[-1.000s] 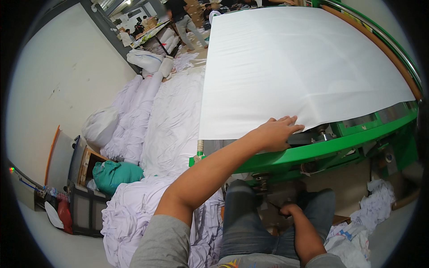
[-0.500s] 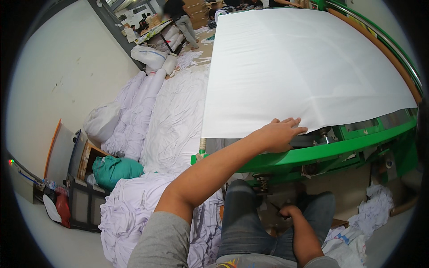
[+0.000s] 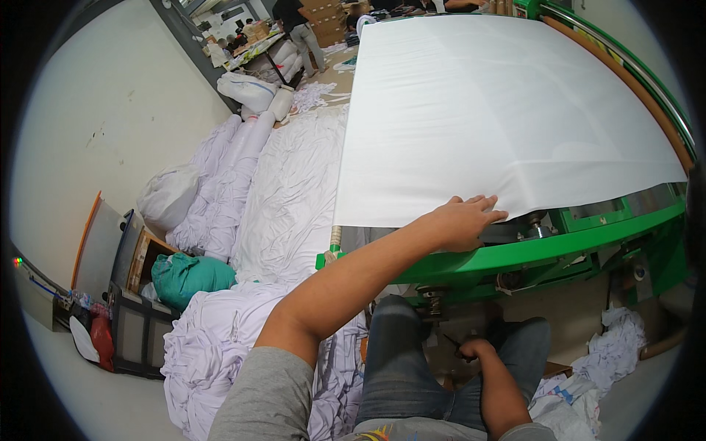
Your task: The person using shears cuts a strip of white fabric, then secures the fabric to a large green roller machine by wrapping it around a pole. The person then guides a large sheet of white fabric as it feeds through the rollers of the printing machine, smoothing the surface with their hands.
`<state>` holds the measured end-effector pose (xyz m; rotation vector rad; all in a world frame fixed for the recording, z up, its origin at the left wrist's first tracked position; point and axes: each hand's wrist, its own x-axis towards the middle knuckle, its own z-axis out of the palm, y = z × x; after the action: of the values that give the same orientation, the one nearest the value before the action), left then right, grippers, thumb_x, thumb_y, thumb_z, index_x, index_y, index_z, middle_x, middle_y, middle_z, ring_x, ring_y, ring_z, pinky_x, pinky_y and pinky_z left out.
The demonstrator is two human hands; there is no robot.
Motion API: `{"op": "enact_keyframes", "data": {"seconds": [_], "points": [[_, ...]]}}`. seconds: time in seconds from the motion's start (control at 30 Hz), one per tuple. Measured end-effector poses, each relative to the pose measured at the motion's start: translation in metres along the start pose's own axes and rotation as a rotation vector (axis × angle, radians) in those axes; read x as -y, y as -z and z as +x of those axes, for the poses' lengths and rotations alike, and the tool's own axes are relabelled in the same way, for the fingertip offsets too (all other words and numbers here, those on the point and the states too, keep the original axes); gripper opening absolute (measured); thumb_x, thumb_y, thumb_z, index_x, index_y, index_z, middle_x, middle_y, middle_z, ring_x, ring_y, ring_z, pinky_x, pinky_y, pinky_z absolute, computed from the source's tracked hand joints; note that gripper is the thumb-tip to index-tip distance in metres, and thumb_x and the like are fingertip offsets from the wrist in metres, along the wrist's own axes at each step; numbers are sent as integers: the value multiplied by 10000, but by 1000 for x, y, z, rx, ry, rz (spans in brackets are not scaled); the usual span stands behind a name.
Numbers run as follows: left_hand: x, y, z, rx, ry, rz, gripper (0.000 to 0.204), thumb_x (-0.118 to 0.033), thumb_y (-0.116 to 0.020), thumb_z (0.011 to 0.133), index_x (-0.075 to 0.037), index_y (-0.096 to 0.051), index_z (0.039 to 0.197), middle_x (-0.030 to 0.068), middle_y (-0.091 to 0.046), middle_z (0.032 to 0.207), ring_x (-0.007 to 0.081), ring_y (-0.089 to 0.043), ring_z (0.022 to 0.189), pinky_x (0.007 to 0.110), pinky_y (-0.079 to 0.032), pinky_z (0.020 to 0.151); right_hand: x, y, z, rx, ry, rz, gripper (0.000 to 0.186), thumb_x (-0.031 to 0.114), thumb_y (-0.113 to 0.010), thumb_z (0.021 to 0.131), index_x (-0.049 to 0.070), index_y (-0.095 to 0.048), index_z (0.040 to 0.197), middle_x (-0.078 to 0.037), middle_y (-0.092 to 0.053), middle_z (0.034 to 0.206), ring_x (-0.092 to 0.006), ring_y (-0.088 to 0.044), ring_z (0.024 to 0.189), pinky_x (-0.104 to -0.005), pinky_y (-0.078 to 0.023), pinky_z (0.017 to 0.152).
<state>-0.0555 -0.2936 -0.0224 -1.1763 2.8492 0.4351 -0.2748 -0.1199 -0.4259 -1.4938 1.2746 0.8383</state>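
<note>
A wide sheet of white fabric (image 3: 456, 110) covers the top of a green machine frame (image 3: 566, 235), with metal fittings (image 3: 537, 228) showing under its near edge. My left hand (image 3: 463, 220) rests palm down at that edge, fingers spread on the fabric, my forearm crossing the green rail. Low between my knees, beneath the machine, my right hand (image 3: 474, 350) is closed on a dark slender tool (image 3: 457, 347), possibly scissors; its detail is too small to make out.
Piles of white cloth (image 3: 206, 345) and rolls (image 3: 220, 191) lie left, beside a teal bundle (image 3: 195, 279) and white sacks (image 3: 243, 92). Loose cloth (image 3: 607, 349) lies below right. A standing person (image 3: 298, 33) and others are at the back. A wall (image 3: 110, 125) bounds the left.
The view has shifted a little, with the machine and fabric sitting slightly further right. My hands hold nearly the same positions; the standing person in the back has moved slightly.
</note>
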Motion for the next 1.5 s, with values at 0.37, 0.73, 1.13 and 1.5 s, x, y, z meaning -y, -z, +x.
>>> {"op": "enact_keyframes", "data": {"seconds": [0.37,0.73,1.13,1.5], "points": [[1,-1,0,6,0,3,770,-222,-725,942,-180,-384,1631,203,-304,1715,355,-314,1584,542,-373,1220,-1,-3,0,-63,-5,-18,527,426,-690,905,67,-754,1285,-130,-750,1293,-262,-717,1153,-386,-534,1003],[3,-4,1,8,4,-4,777,-209,-724,936,-175,-381,1632,205,-297,1718,345,-308,1588,531,-376,1218,8,5,-19,-39,-25,15,480,409,-695,886,50,-781,1192,-135,-775,1190,-251,-735,1039,-386,-549,913],[1,-2,1,8,-5,-6,775,-201,-717,938,-173,-378,1634,202,-303,1716,345,-318,1583,528,-381,1214,1,-2,0,-56,1,2,455,417,-731,876,36,-793,1117,-115,-791,1058,-228,-736,909,-378,-554,808],[5,-7,3,19,32,-10,775,-217,-690,932,-165,-371,1636,222,-310,1707,361,-329,1576,533,-397,1203,4,4,-10,11,55,-83,485,307,-582,945,36,-723,1321,-203,-652,1442,-365,-645,1310,-433,-504,1088]]}}
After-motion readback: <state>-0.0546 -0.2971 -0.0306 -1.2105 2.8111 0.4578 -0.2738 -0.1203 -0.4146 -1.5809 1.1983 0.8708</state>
